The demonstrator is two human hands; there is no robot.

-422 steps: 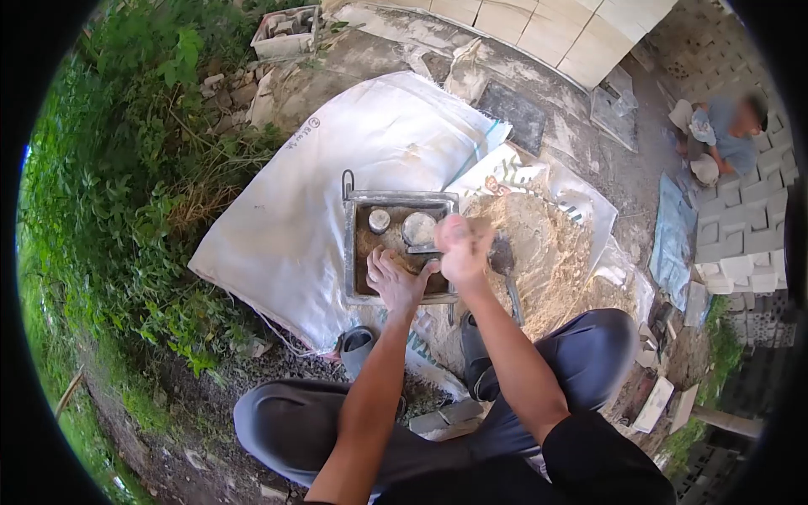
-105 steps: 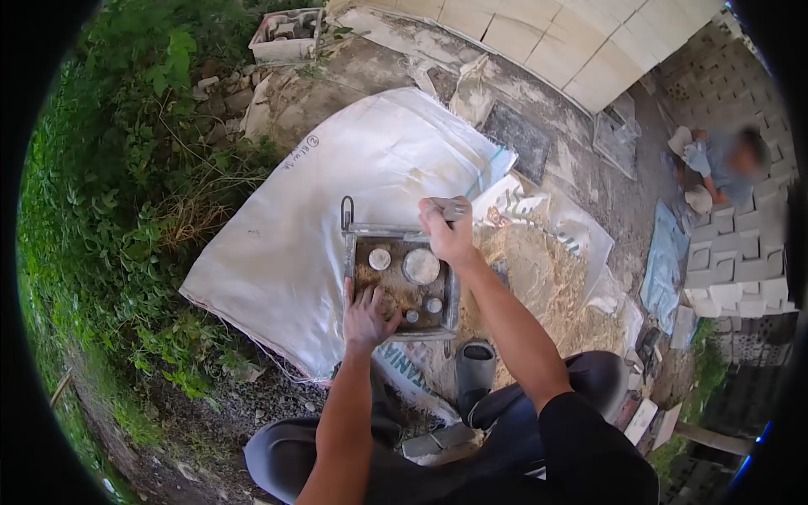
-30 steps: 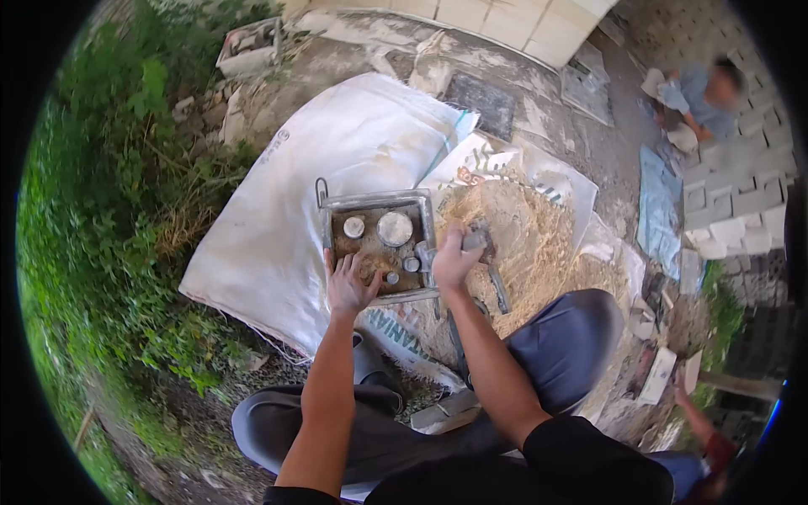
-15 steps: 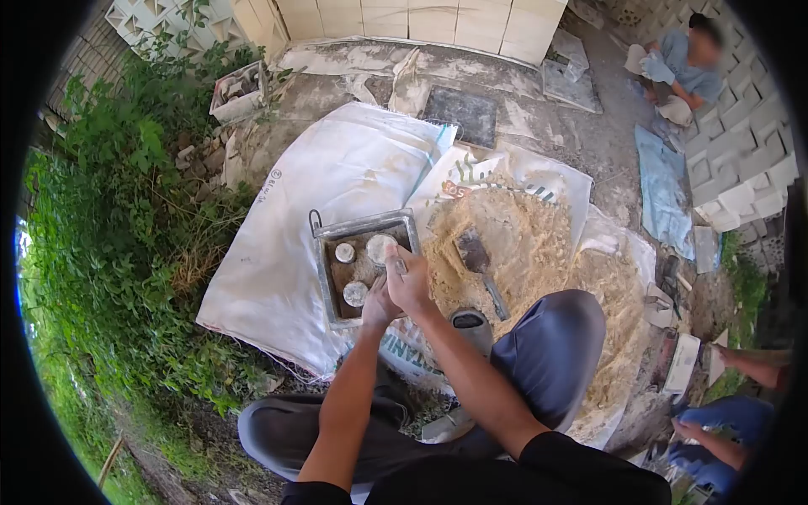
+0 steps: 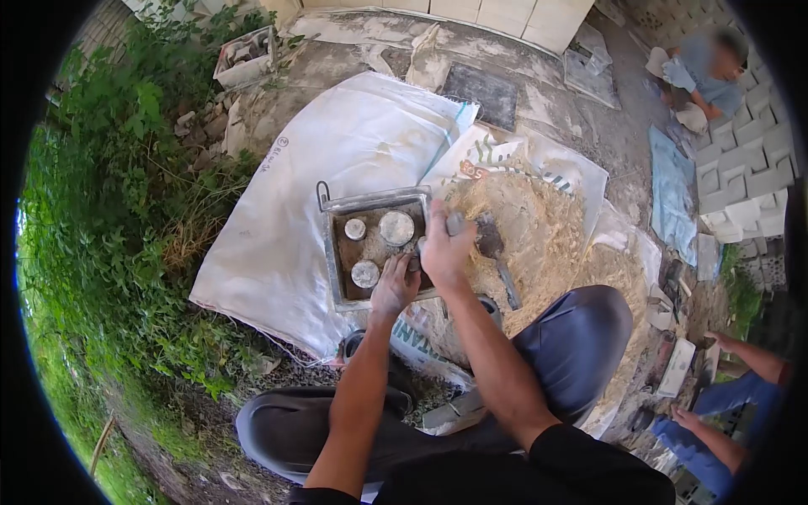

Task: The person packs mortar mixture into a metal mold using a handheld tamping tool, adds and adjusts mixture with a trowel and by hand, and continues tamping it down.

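Observation:
A rectangular metal-rimmed box [image 5: 332, 252] with a wire loop at one corner rests on white sacking. Inside, on brown sandy fill, are a large pale disc [image 5: 396, 228], a small pale disc [image 5: 355, 229] and a middle-sized pale disc [image 5: 364, 273]. My left hand [image 5: 394, 286] reaches over the box's near side, fingers bent around a small greyish piece partly hidden by them. At the box's right rim, my right hand [image 5: 446, 251] is closed on a stubby grey piece [image 5: 455, 223], whose end shows between thumb and fingers.
Tan sand [image 5: 539, 223] with a trowel [image 5: 497, 252] lies to the right on a printed sack. Green plants [image 5: 126, 194] border the left. Two other people sit at the right, one far [image 5: 707, 80] and one near [image 5: 724, 421]. A dark square slab [image 5: 480, 94] lies beyond.
My hands were together near the large disc and have moved apart. The right one shifted to the box's right rim, the left one stayed low over the box. The view moved slightly.

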